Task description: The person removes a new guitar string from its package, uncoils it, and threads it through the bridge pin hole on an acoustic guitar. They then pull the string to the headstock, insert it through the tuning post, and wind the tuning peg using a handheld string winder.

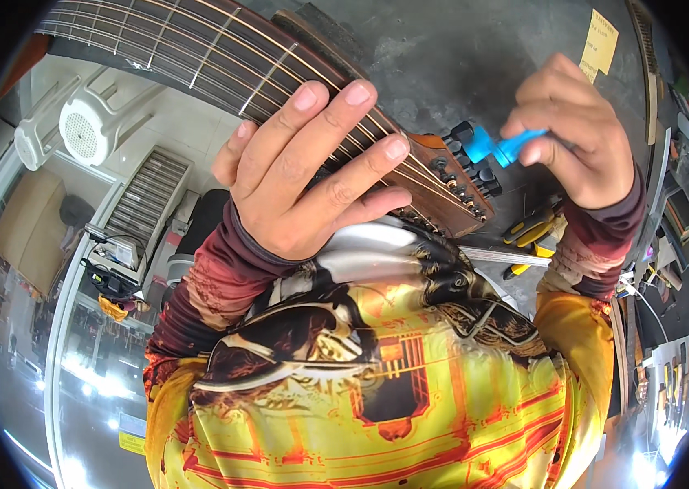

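Observation:
A guitar neck [198,61] with several strings runs from the upper left toward its brown headstock [466,210] at the middle right. Fingers spread, my left hand [299,175] lies palm down across the strings near the headstock end. My right hand [581,134] is closed round the crank of a blue string winder [506,149]. The winder's head sits at the black tuning pegs [488,181] along the headstock's outer side; exactly how it fits over a peg is hard to see.
Yellow-and-black handled pliers [528,236] lie on the dark workbench [434,57] beyond the headstock. A yellow paper note [598,42] lies at the upper right. Tools crowd the right edge. White plastic stools [88,126] and a glass case [88,342] stand at left.

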`<state>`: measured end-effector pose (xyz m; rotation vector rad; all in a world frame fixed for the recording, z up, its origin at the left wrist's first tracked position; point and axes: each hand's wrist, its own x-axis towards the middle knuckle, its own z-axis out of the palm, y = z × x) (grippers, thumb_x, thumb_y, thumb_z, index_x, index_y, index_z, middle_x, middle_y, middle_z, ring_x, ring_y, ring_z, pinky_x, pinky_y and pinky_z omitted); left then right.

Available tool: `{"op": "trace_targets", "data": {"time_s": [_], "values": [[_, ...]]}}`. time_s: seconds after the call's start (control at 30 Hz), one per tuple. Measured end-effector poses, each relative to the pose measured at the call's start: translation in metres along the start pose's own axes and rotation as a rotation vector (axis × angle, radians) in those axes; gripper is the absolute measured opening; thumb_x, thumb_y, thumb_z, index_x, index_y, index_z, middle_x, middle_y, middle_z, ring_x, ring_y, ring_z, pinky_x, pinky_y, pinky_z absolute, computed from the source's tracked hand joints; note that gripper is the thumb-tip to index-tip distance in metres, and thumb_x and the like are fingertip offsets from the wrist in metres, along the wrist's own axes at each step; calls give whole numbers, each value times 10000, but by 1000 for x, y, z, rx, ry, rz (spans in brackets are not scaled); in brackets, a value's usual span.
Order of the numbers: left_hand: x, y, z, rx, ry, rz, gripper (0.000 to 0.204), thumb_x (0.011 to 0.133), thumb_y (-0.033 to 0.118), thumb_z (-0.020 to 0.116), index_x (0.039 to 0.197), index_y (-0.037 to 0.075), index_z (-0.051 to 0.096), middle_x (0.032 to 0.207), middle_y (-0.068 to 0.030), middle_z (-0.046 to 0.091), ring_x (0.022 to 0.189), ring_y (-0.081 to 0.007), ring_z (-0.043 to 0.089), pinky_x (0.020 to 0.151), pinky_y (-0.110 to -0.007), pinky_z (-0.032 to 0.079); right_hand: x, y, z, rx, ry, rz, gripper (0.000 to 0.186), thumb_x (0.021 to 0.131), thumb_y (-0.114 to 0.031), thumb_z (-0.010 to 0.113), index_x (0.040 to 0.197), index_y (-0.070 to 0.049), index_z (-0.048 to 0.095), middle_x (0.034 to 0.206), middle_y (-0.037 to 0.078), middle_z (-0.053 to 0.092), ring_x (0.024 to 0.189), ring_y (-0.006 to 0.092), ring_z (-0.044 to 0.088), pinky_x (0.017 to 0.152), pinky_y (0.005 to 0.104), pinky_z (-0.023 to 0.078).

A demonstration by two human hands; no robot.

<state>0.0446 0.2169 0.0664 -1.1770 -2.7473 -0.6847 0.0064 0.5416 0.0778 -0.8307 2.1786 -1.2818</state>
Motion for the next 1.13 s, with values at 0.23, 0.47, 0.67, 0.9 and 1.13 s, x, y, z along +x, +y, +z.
{"op": "trace_targets", "data": {"time_s": [0.23, 0.47, 0.67, 0.9, 1.13], "values": [[0, 3, -1, -10, -12, 16, 517, 768, 545, 761, 1230, 323, 689, 1395, -105, 579, 1331, -272, 440, 1054, -365, 310, -17, 9, 14, -34, -66, 169, 159, 798, -165, 722, 884, -35, 689, 840, 77, 618, 767, 282, 509, 729, 378, 415], [1, 4, -3, 22, -31, -6, 506, 765, 532, 765, 1226, 336, 692, 1395, -97, 579, 1322, -273, 440, 1048, -365, 313, 4, 16, 36, -166, 130, 200, 246, 903, -268, 671, 927, -23, 677, 906, 73, 634, 858, 248, 549, 803, 347, 427], [2, 5, -6, 48, -51, -24, 499, 763, 534, 762, 1221, 346, 693, 1393, -102, 579, 1314, -274, 448, 1041, -360, 314, 14, 13, 26, -112, 142, 116, 242, 904, -265, 671, 944, -26, 677, 914, 81, 629, 869, 239, 549, 808, 350, 429], [1, 6, -1, 51, -13, -36, 468, 791, 552, 724, 1216, 357, 700, 1376, -114, 592, 1267, -280, 488, 1030, -346, 308, 10, -4, 15, -95, 109, 78, 230, 915, -250, 660, 957, -24, 671, 919, 82, 615, 872, 244, 541, 802, 350, 427], [9, 3, 9, 63, 7, -25, 457, 831, 549, 684, 1233, 331, 699, 1390, -101, 586, 1269, -255, 507, 1002, -316, 303, 6, 7, 11, -105, 75, 85, 215, 909, -249, 671, 993, -52, 677, 938, 79, 620, 897, 247, 542, 861, 385, 403]]}}
